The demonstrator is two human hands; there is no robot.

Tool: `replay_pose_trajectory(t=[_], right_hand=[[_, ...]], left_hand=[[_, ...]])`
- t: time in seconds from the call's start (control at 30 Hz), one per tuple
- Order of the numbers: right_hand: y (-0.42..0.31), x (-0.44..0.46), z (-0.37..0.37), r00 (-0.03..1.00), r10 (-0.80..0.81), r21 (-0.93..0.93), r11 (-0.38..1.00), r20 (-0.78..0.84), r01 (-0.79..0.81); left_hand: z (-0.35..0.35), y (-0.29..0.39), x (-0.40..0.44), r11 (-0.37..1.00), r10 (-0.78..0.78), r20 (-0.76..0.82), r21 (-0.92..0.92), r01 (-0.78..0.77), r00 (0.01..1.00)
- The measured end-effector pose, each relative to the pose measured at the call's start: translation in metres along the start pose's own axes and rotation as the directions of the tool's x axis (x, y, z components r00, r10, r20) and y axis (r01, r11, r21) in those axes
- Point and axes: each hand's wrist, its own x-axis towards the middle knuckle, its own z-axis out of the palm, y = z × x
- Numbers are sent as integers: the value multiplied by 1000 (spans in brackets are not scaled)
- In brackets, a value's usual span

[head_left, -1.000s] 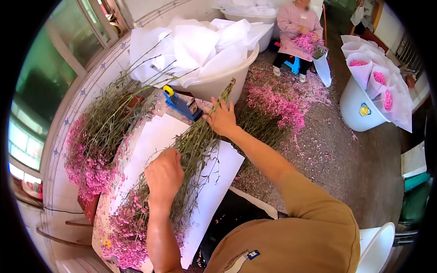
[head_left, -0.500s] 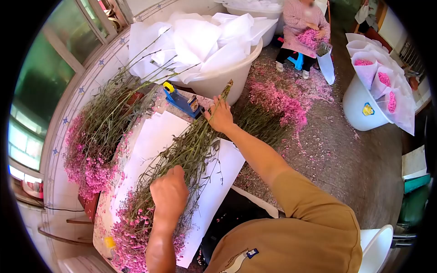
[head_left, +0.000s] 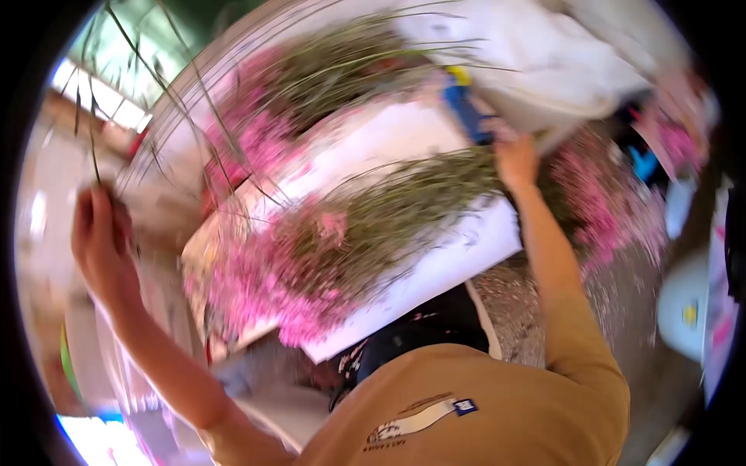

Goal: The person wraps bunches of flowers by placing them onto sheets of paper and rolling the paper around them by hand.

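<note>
My right hand (head_left: 517,163) is closed round the stem end of a bunch of pink flowers (head_left: 404,202), beside a blue tape dispenser (head_left: 466,113). The bunch lies slantwise on white paper sheets (head_left: 466,233), its pink heads toward the lower left. My left hand (head_left: 105,241) is raised at the far left, away from the bunch, fingers curled. Thin dark flower stems (head_left: 92,136) rise from it, blurred by motion. More long stems cross the view just to its right.
A second pile of pink flowers (head_left: 334,70) lies at the table's far side. A tub with white wrapping (head_left: 536,54) stands behind. Flowers and petals (head_left: 594,202) litter the floor at right, near a person partly in view (head_left: 676,132) and a white tub (head_left: 684,303).
My left hand has left the bunch and swung up and left, now with thin stems. My right hand stays on the stem end. The head view has turned left.
</note>
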Motion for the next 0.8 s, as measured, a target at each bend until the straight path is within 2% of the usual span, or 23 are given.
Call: replay_pose_trajectory(t=[0.03,0.07,0.1,0.13,0.2,0.27,0.33,0.37,0.47,0.57,0.63,0.73,0.77,0.8], right_hand=[[24,7,37,977,-153,-76,987,-150,143],[27,12,42,990,-133,-93,987,-55,128],[42,18,70,992,-94,-157,984,-83,80],[43,19,70,999,-49,-206,977,19,52],[40,17,70,999,-33,-179,983,14,35],[47,17,79,1000,-27,-164,986,5,27],[41,14,76,999,-38,-143,989,18,40],[40,13,72,999,-34,-125,992,14,35],[47,10,79,995,-81,-77,994,-67,75],[50,7,80,991,-78,-65,995,-104,72],[48,5,80,994,-74,-61,996,-84,69],[43,3,72,996,-63,-25,998,-66,62],[42,2,70,997,-58,-24,998,-43,57],[42,2,69,996,-73,-23,997,-52,72]], left_hand=[[-37,-3,22,992,19,-12,-122,-20,1000],[-80,-12,47,978,65,17,-200,-60,998],[-118,-8,62,951,41,2,-307,-38,999],[-158,-8,74,960,82,-63,-263,-96,995],[-263,-6,101,939,63,-116,-331,-99,991],[-331,7,118,939,180,-353,-216,-268,918],[-343,28,131,929,220,-466,-166,-329,857],[-346,33,142,915,318,-387,-115,-388,865],[-268,40,190,831,543,-375,112,-545,751],[-127,33,247,644,765,-326,384,-661,556],[-19,25,271,489,867,-210,526,-695,451],[160,-16,272,213,922,84,705,-676,378],[215,-39,260,143,907,166,745,-652,388],[257,-61,238,139,901,155,781,-609,405]])
